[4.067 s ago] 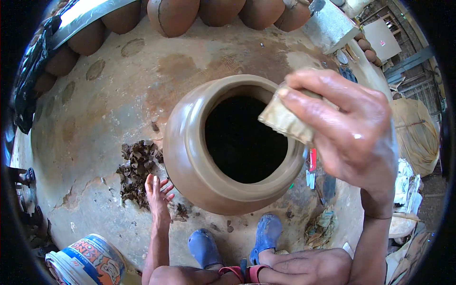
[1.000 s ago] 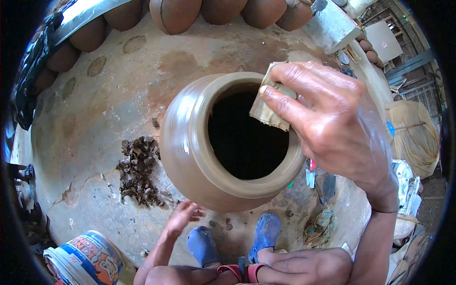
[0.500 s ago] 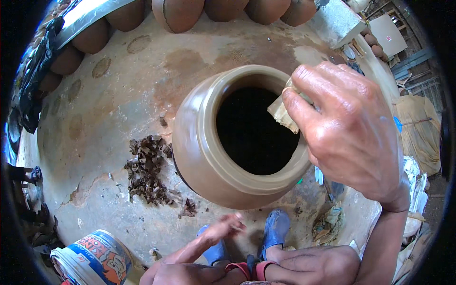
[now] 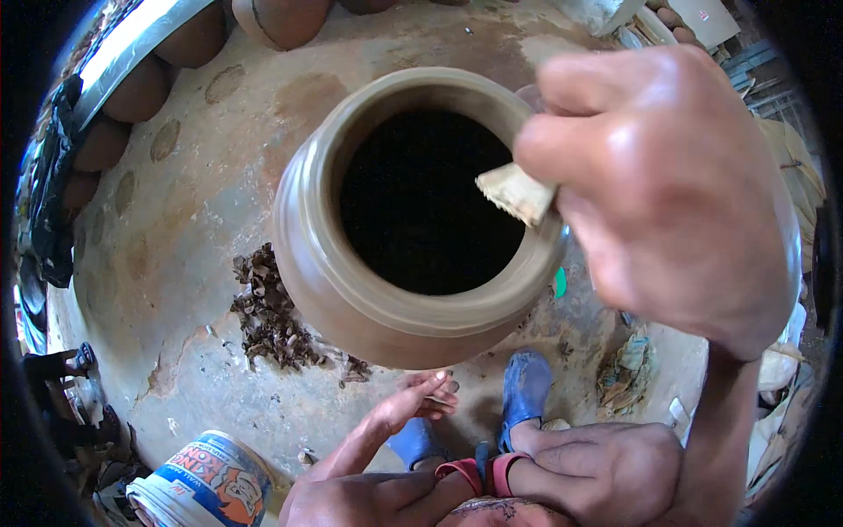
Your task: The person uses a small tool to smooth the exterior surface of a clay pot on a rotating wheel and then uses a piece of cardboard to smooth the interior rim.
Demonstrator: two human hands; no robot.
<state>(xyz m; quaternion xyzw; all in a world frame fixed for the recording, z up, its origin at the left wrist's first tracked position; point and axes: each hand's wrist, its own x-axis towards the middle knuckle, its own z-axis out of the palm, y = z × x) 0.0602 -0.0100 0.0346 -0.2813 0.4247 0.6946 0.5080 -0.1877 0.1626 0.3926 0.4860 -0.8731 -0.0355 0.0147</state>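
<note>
A large brown clay pot [image 4: 351, 290] with a wide dark mouth stands on a stained concrete floor. My right hand [image 4: 667, 193] is over its right side, pinching a folded beige scrap of cloth [image 4: 518, 191] against the inner edge of the rim. My left hand [image 4: 421, 395] hangs low by the pot's near side. Its fingers are stretched out and hold nothing. It is close to the pot's belly, but I cannot tell whether it touches it.
A heap of dark clay trimmings [image 4: 268, 316] lies left of the pot's base. Blue sandals [image 4: 527, 386] are on the floor under me. A painted bucket [image 4: 206, 487] stands at the lower left. Several clay pots [image 4: 281, 18] line the far edge.
The pot now looks larger and nearer. My right hand has slid the cloth along the rim, from its far right side to its right inner edge. My left hand moved from the pot's left base to its near side.
</note>
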